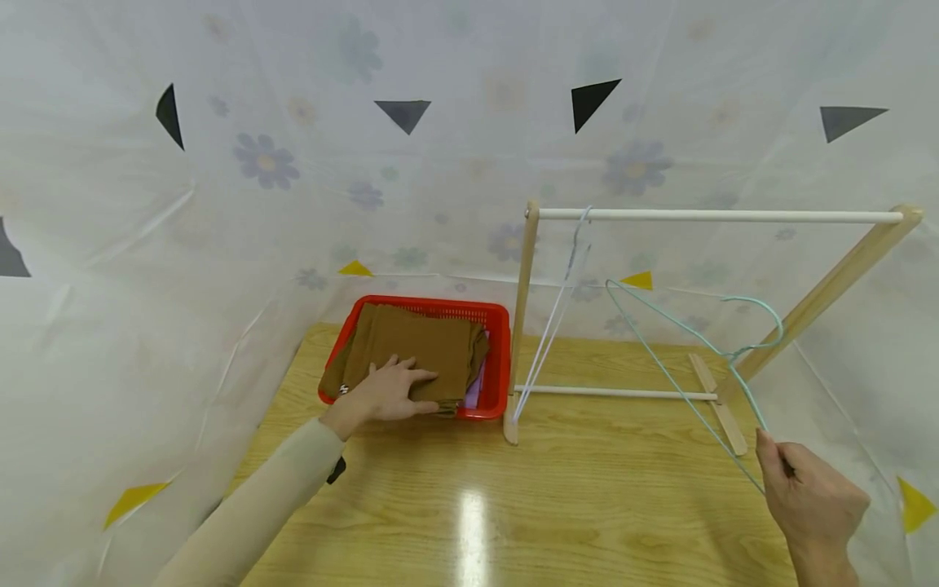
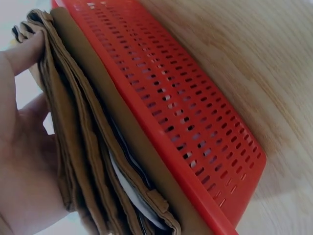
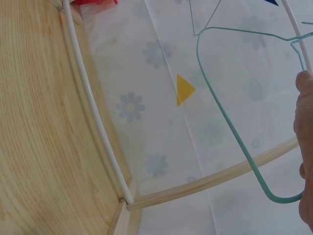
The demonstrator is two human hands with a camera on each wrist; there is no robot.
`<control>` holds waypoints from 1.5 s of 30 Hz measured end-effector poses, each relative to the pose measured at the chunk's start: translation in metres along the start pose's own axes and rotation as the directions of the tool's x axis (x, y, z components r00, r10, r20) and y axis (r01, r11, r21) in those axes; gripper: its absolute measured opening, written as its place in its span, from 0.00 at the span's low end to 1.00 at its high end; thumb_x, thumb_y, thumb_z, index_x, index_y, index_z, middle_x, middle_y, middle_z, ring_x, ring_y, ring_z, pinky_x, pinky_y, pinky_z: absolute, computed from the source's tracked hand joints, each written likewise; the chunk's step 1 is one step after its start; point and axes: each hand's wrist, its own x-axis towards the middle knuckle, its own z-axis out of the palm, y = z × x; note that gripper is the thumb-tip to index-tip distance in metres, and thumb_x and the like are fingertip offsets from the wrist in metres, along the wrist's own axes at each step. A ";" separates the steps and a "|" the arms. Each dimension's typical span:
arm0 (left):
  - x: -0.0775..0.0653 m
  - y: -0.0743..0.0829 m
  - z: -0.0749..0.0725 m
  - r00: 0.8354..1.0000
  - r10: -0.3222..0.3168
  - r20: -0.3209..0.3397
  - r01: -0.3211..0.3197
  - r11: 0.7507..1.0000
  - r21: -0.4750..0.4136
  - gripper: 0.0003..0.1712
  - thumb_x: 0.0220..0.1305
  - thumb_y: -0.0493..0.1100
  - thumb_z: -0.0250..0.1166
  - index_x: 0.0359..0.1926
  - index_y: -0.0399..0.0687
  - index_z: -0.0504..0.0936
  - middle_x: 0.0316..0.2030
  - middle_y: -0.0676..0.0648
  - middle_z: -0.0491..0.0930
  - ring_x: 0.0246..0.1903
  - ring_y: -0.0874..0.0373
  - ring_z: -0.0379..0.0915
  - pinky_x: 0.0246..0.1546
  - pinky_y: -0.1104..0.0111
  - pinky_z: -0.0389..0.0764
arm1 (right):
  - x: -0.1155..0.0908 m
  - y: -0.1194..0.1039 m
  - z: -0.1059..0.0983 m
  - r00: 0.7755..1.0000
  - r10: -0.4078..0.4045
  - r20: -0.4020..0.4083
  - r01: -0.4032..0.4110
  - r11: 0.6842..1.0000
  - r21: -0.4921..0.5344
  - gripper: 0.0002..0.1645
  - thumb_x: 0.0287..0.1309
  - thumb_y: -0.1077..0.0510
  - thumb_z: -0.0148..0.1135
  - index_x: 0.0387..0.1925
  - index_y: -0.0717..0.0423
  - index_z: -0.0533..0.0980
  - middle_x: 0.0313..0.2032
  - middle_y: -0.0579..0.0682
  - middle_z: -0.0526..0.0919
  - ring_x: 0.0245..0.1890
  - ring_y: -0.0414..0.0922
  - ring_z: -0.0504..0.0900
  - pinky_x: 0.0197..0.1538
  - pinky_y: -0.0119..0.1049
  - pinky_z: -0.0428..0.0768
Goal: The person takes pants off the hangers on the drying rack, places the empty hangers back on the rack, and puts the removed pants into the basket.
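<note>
My left hand (image 1: 387,390) rests on a folded brown garment (image 1: 433,346) on top of the pile in the red basket (image 1: 499,359), with its fingers spread. From the side, the left wrist view shows several folded layers of brown cloth (image 2: 73,117) against my palm, above the basket's slotted wall (image 2: 186,107). My right hand (image 1: 814,493) grips a mint-green wire clothes hanger (image 1: 663,311) by one side, its hook towards the rack. Only part of that hand (image 3: 305,147) shows in the right wrist view.
A wooden clothes rack with a white top rail (image 1: 719,216) stands on the wood-grain table (image 1: 587,497). One pale lilac hanger (image 1: 546,330) hangs near the rail's left end. Purple cloth (image 1: 473,395) shows inside the basket. Flower-patterned sheeting (image 1: 469,179) surrounds the table.
</note>
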 end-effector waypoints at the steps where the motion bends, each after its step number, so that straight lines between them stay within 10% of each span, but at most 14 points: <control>1: 0.002 -0.001 0.000 1.000 -0.001 0.010 0.001 1.000 -0.006 0.39 0.58 0.76 0.55 0.68 0.71 0.67 0.74 0.39 0.56 0.73 0.29 0.45 0.62 0.25 0.46 | -0.001 0.001 0.000 1.000 0.000 0.001 0.000 1.000 0.000 0.40 0.65 0.41 0.55 0.04 0.61 0.67 0.04 0.54 0.66 0.05 0.32 0.49 0.09 0.31 0.43; 22: 0.030 -0.012 0.005 0.978 -0.086 0.191 0.090 0.996 -0.013 0.47 0.57 0.80 0.47 0.71 0.62 0.64 0.72 0.48 0.62 0.73 0.43 0.54 0.66 0.30 0.48 | -0.004 0.001 0.003 1.000 0.005 0.021 -0.005 1.000 0.003 0.39 0.65 0.42 0.55 0.03 0.59 0.65 0.04 0.54 0.66 0.05 0.30 0.48 0.09 0.29 0.43; 45: 0.047 -0.014 0.014 0.967 -0.135 0.216 0.145 0.989 -0.032 0.48 0.59 0.79 0.48 0.71 0.57 0.64 0.73 0.43 0.59 0.74 0.42 0.50 0.68 0.32 0.47 | -0.003 -0.003 0.004 1.000 0.013 0.000 -0.013 1.000 0.021 0.39 0.65 0.42 0.55 0.03 0.60 0.65 0.04 0.54 0.66 0.05 0.31 0.48 0.09 0.31 0.43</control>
